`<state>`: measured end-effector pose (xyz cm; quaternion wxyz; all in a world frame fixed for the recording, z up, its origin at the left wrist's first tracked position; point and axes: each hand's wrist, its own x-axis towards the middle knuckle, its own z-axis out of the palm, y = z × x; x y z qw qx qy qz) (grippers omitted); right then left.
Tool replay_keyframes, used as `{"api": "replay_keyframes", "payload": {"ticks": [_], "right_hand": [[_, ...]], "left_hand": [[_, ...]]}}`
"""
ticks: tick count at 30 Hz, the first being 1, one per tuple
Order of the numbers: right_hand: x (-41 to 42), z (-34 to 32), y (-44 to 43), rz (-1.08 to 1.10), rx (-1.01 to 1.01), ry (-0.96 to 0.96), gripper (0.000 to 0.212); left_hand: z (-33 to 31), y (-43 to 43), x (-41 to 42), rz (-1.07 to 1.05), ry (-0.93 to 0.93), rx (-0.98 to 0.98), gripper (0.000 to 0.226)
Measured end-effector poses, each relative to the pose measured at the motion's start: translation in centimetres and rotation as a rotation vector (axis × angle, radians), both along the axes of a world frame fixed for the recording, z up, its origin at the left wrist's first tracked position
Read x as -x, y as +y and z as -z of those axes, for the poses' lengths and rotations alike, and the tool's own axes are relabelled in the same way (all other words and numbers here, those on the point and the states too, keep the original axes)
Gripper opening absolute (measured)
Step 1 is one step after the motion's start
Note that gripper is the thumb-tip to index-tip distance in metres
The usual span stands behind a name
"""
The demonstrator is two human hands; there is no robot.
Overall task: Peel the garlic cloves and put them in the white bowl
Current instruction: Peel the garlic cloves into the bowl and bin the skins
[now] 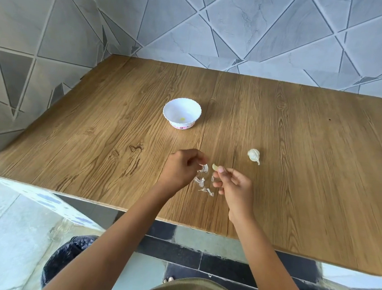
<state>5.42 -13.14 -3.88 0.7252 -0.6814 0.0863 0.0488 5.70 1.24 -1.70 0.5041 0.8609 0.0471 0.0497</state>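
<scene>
The right hand (230, 183) pinched a clove (215, 167); the left hand (181, 167) was closed on a peel (204, 168). Best to drop the scrap on the counter (299, 166); then carry the clove to the bowl (182, 112).

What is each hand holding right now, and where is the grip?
The right hand pinches a garlic clove at its near end, between thumb and fingertip. The left hand pinches a piece of skin by its edge.

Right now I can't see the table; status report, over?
Right hand pinching peeled clove; left hand pulling skin. White bowl holds one clove. Garlic head waiting. Nothing blocking.
</scene>
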Motion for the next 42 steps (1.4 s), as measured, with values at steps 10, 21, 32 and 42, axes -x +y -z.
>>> {"api": "replay_keyframes", "payload": {"ticks": [10,21,32,42], "right_hand": [[-0.5,2.7,0.0,0.078,0.602,-0.749,0.013],[-0.3,0.1,0.1,-0.096,-0.005,-0.101,0.021],[0.0,-0.5,0.2,-0.182,0.085,-0.161,0.02],[0.3,1.9,-1.2,-0.194,0.583,-0.335,0.034]], "left_hand": [[-1.1,-0.3,-0.5,0.079,0.295,0.381,0.009],[-0.9,0.3,0.2,0.215,0.164,0.405,0.023],[-0.9,1.5,-0.1,0.191,0.167,0.417,0.01],[1.6,6.5,-3.9,-0.236,0.098,-0.191,0.022]]}}
